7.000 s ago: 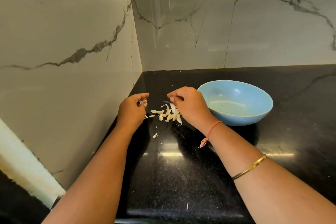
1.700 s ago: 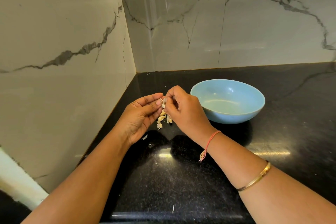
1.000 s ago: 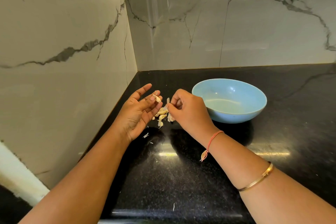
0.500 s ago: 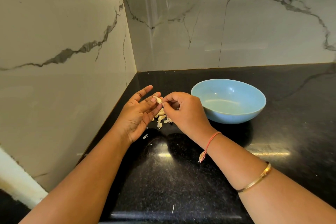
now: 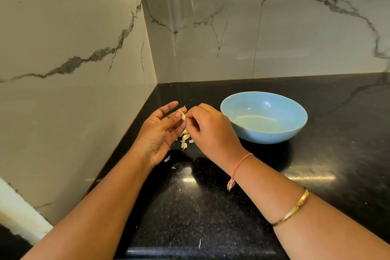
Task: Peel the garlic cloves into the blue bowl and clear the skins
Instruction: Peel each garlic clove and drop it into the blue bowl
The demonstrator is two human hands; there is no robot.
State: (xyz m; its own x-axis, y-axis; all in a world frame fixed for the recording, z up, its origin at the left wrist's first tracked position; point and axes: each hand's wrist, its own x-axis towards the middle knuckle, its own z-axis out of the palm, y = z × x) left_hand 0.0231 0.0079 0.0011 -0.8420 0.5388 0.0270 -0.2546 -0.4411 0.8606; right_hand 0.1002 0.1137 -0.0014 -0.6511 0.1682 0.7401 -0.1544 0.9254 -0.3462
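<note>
The left hand [image 5: 162, 133] lies palm up, its forefinger stretched out loose, while its thumb and another fingertip pinch a small, pale garlic clove [image 5: 183, 115]. The right hand [image 5: 209, 131] meets it from the other side, knuckles up and fingers curled in tight, with the fingertips nipping the same clove, so both hands grip it just above the bench [image 5: 190, 207], a polished black stone slab.

Directly beneath the 2 hands, partly hidden by them, sits a little pile of cloves and skins [image 5: 184, 140] in cream and off-white; which pieces are peeled cannot be told. A few thin white skin flakes [image 5: 166, 159] lie on the bench below the left wrist, and 1 more lies far nearer the person, between the forearms.

The round, shallow blue bowl [image 5: 263, 136] stands upright on the bench just beyond the right hand, on its outer side, close to the knuckles but not touching them.

The right wrist wears a red thread [image 5: 240, 164], and a thin gold bangle [image 5: 293, 210] sits further up that forearm. White marble walls [image 5: 73, 38] with grey veins form a corner beyond the hands.
</note>
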